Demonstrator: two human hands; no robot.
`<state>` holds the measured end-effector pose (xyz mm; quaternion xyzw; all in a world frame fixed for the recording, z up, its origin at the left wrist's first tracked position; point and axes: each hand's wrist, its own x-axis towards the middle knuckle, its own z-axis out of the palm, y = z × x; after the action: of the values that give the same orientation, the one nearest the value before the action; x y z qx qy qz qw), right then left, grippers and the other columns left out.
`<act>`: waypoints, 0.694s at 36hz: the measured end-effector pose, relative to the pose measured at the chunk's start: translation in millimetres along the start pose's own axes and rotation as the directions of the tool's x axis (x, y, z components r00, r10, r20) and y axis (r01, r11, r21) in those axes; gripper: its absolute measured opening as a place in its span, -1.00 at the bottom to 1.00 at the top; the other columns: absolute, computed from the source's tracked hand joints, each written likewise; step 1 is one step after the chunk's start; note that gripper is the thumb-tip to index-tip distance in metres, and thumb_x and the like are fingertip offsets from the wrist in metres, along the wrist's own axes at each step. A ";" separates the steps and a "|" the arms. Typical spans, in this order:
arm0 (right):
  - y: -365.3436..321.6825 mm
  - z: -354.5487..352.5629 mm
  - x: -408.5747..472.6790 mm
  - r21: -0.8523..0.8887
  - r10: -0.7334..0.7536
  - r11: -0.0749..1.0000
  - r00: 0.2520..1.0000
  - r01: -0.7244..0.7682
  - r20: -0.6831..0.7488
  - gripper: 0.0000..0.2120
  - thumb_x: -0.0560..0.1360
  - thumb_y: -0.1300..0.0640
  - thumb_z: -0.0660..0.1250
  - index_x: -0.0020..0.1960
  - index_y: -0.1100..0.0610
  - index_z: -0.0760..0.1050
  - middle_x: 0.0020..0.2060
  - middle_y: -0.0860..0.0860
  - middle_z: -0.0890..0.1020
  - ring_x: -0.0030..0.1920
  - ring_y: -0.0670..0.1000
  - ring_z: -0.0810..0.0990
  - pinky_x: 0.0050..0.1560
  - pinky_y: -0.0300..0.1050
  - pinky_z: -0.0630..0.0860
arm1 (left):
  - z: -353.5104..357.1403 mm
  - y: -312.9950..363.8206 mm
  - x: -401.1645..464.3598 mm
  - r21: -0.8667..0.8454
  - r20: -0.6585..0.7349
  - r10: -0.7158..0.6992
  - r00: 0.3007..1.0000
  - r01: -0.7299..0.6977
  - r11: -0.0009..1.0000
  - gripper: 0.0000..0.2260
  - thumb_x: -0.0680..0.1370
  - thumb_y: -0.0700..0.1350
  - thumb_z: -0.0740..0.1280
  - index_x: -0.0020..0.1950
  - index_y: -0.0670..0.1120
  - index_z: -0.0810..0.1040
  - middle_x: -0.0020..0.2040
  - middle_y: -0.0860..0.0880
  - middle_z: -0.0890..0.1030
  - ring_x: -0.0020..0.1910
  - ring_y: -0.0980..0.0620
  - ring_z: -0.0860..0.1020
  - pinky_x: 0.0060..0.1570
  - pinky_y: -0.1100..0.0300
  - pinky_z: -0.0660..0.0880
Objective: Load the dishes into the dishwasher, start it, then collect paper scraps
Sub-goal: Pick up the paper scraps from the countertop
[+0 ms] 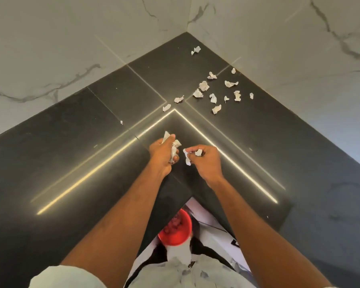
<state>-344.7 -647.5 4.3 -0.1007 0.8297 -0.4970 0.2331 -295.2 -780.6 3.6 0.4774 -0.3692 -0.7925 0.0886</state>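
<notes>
White crumpled paper scraps lie scattered on black countertop. Left hand grips a wad; right hand pinches two pieces.

Head cam, looks steeply down, close over corner worktop.

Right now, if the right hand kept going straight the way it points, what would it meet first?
Probably the left hand, gripping paper scraps; the right hand points left toward it. Depth is unclear.
</notes>
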 end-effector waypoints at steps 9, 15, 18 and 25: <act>44.7 -16.6 -100.9 0.041 0.053 0.998 0.995 -0.050 -0.080 -0.78 0.44 0.32 0.43 -0.12 0.02 0.73 -0.30 -0.10 0.71 -0.33 -0.16 0.62 -0.27 -0.30 0.51 | -7.5 -74.1 -53.1 0.044 0.137 -0.064 0.988 0.058 0.997 -0.87 0.58 -0.16 0.41 -0.09 -0.19 0.51 -0.33 -0.13 0.53 -0.46 0.00 0.42 -0.59 0.28 0.29; 79.9 -22.8 -150.0 -0.038 0.030 0.999 0.997 -0.032 -0.070 -0.78 0.45 0.34 0.40 -0.13 0.06 0.72 -0.23 -0.14 0.71 -0.21 -0.17 0.65 -0.22 -0.36 0.52 | -31.4 -130.4 -90.4 0.032 0.187 -0.068 0.980 0.063 0.998 -0.83 0.57 -0.15 0.43 -0.18 -0.14 0.51 -0.34 -0.12 0.55 -0.49 -0.01 0.45 -0.58 0.28 0.29; 109.8 -25.5 -173.9 -0.068 0.051 0.996 0.998 -0.054 -0.039 -0.80 0.44 0.31 0.41 -0.12 0.05 0.72 -0.23 -0.17 0.71 -0.20 -0.17 0.66 -0.17 -0.23 0.60 | -46.7 -160.4 -111.5 0.068 0.166 -0.048 0.985 0.037 0.997 -0.80 0.56 -0.15 0.43 -0.22 -0.15 0.51 -0.37 -0.13 0.53 -0.50 -0.02 0.45 -0.56 0.26 0.31; 187.5 -22.6 -227.7 0.021 0.119 0.993 0.993 -0.119 0.018 -0.79 0.38 0.35 0.44 -0.16 0.05 0.72 -0.27 -0.09 0.72 -0.24 -0.02 0.69 -0.17 0.02 0.67 | -89.1 -257.2 -138.6 0.092 -0.018 -0.145 0.989 0.146 0.985 -0.85 0.56 -0.05 0.43 -0.03 -0.14 0.63 -0.14 -0.19 0.66 -0.26 -0.09 0.62 -0.16 0.03 0.60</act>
<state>-145.2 -448.1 -84.9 -0.0525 0.8266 -0.4906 0.2705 -94.2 -573.8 -97.0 0.5111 -0.3694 -0.7760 0.0101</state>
